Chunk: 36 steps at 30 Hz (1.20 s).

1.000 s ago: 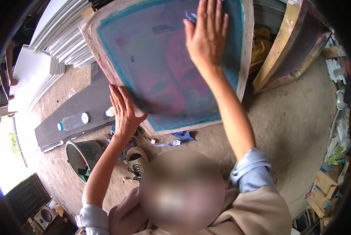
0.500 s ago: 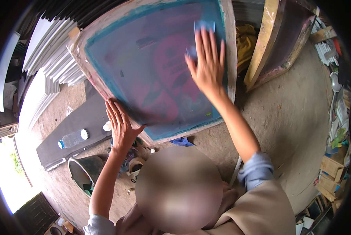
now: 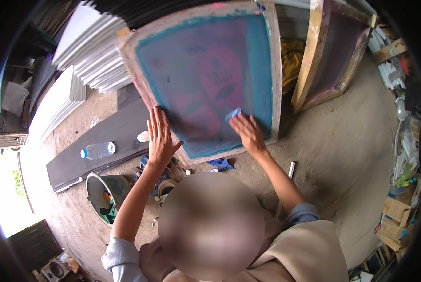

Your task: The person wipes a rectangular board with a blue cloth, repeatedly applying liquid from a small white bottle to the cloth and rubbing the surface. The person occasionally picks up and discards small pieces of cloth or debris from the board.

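Note:
A screen-printing frame point(image 3: 273, 84) leans in front of me, its mesh bordered in teal with a pink design in the middle. My left hand point(image 3: 161, 137) lies along the frame's lower left edge, fingers stretched out and thumb apart. Low on the right part of the mesh, my right hand point(image 3: 249, 135) presses a small blue cloth point(image 3: 233, 114) against the surface. The cloth sticks out beyond the fingertips; the rest of it is hidden under them.
A second frame point(image 3: 308, 61) stands at the right beside yellow cloth point(image 3: 290, 63). Stacked white sheets point(image 3: 95, 51) are at the left. A clear bottle point(image 3: 100, 150) and a white bottle point(image 3: 143, 137) lie on a dark board point(image 3: 67, 171), near a bucket point(image 3: 93, 197).
My right hand has moved down the mesh with the blue cloth, from the upper right to the lower right. My left hand stays at the frame's left edge. The view has shifted slightly.

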Available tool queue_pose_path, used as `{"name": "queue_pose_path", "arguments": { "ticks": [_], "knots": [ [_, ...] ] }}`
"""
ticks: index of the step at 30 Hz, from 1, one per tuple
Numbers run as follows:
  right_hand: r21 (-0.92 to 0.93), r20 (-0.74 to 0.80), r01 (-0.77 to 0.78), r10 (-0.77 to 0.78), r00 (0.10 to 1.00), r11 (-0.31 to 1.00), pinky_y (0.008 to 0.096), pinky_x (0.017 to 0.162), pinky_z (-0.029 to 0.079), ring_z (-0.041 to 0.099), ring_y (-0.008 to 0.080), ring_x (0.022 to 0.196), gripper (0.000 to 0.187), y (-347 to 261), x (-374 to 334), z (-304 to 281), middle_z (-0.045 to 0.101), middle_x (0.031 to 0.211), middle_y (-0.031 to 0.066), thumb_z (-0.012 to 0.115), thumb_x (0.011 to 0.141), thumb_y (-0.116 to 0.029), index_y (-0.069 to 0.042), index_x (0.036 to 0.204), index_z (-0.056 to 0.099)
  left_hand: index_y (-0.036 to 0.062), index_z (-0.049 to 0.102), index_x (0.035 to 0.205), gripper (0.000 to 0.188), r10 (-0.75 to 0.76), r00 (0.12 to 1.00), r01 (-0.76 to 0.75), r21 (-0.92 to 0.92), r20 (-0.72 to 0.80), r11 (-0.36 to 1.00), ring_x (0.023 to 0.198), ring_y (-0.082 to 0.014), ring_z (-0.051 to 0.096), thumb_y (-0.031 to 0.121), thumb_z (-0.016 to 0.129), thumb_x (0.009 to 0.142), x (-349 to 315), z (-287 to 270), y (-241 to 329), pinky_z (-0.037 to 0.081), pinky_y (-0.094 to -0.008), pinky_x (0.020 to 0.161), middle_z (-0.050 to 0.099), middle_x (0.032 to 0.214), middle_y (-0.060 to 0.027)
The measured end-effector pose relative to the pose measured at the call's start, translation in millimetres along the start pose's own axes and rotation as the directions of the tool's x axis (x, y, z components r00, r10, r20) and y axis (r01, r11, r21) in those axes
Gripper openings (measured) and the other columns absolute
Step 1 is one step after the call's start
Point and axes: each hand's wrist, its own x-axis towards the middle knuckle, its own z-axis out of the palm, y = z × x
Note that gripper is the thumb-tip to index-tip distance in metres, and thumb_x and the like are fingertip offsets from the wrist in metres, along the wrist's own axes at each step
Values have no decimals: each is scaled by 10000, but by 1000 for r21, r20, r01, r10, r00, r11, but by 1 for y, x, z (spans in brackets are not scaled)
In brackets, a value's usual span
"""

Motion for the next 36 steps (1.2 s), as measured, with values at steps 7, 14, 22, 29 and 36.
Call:
{"name": "queue_pose_path", "arguments": {
  "ticks": [7, 14, 22, 29, 36],
  "knots": [
    [330, -422, -355, 473, 774, 875, 368, 894, 479, 606, 319, 1055, 333, 2, 235, -128, 640, 1111, 169, 445, 888, 33, -63, 1154, 621, -69, 84, 1449, 1056, -47, 998, 42, -115, -48, 992, 1425, -386, -2, 379, 737, 750, -20, -38, 11, 97, -564, 1120, 38, 1522, -264],
    [785, 371, -366, 95, 924, 499, 289, 825, 519, 645, 133, 859, 202, -153, 248, -160, 678, 957, 54, 531, 928, -94, -19, 1084, 637, 18, 190, 1462, 853, -227, 967, 116, -601, -113, 791, 1354, -328, 326, 410, 644, 856, -97, -116, 9, 290, -453, 1087, 334, 1444, -236],
    [762, 511, -327, -209, 834, 559, 269, 851, 473, 623, 104, 887, 178, -322, 213, -211, 675, 946, 38, 647, 869, -134, -34, 1016, 664, 57, 377, 1396, 655, -259, 922, -172, -905, -287, 390, 1071, -190, 586, 276, 687, 862, -174, -252, 23, 479, -301, 894, 558, 1235, -149],
    [700, 530, -263, -237, 814, 664, 250, 782, 490, 609, 95, 859, 151, -346, 210, -167, 659, 919, 30, 662, 856, -97, -16, 984, 665, 28, 683, 1049, 278, -424, 838, -29, -805, -342, 593, 782, -93, 641, 165, 702, 807, -207, -228, 3, 497, -260, 701, 699, 821, -73],
    [652, 571, -463, 13, 821, 601, 250, 687, 532, 663, 149, 748, 121, -251, 213, -78, 679, 878, 86, 561, 891, -50, 21, 961, 631, 15, 642, 1014, 207, -513, 858, 33, -991, -40, 131, 755, -47, 528, 177, 647, 886, -175, -115, -38, 420, -203, 682, 612, 822, 19]
  ]
}}
